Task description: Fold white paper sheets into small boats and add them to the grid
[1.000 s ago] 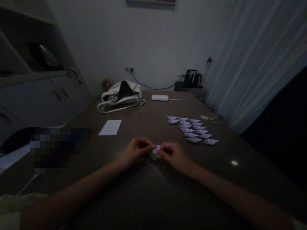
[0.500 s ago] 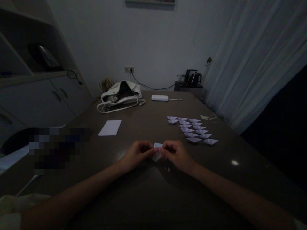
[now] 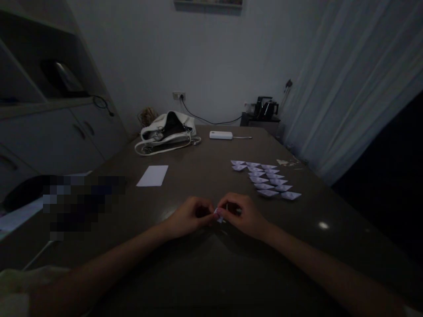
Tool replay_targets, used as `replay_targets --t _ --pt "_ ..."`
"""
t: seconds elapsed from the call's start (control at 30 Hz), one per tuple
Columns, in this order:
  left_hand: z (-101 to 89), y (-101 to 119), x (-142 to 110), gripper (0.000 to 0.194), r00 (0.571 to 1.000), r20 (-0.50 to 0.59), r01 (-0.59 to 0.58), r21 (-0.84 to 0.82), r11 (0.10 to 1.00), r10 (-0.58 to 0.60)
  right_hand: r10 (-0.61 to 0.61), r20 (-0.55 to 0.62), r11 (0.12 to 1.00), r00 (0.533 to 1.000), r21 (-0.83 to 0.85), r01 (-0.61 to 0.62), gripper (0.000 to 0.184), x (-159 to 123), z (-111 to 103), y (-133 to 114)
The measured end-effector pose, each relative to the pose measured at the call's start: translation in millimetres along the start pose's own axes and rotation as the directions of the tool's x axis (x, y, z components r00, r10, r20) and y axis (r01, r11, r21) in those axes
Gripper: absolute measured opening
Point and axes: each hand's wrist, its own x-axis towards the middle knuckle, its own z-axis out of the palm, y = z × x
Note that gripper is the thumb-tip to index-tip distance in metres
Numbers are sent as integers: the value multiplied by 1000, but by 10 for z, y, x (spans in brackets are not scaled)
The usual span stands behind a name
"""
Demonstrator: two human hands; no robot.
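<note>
Both my hands meet over the dark table [image 3: 205,273] in the dim head view. My left hand [image 3: 188,216] and my right hand [image 3: 243,214] pinch a small piece of folded white paper [image 3: 219,215] between their fingertips, which hide most of it. Beyond my right hand lie several small folded paper boats [image 3: 268,180] in two rows. A flat white paper sheet [image 3: 153,175] lies to the far left of my hands.
A white handbag [image 3: 167,132] and a white power bank [image 3: 220,135] with a cable sit at the table's far end. A kettle [image 3: 266,108] stands on a side stand behind. Cabinets are at left, a curtain at right.
My hands have drawn closer together and slightly nearer to me. The folded paper shows less between my fingers than before.
</note>
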Motion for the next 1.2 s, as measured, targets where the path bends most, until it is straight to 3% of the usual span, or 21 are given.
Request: replay_targets --t 0.13,0.27,0.7,1.03,1.2 --pt "-3 4 1 25 994 -81 -65 131 989 76 44 -38 999 998 34 -43 12 16 -4 32" --pt "3 -1 10 23 980 -172 -77 130 989 99 95 -39 991 995 96 -91 15 17 6 72" --pt "28 9 12 25 982 -179 -52 43 998 59 214 -22 963 977 172 -207 18 20 16 85" --pt "16 28 15 17 947 -273 -149 83 985 167 169 -89 982 982 101 -159 14 26 -3 12" --pt "-13 25 27 19 933 -344 -112 -13 994 100 160 -137 981 978 129 -143 11 34 -19 26"
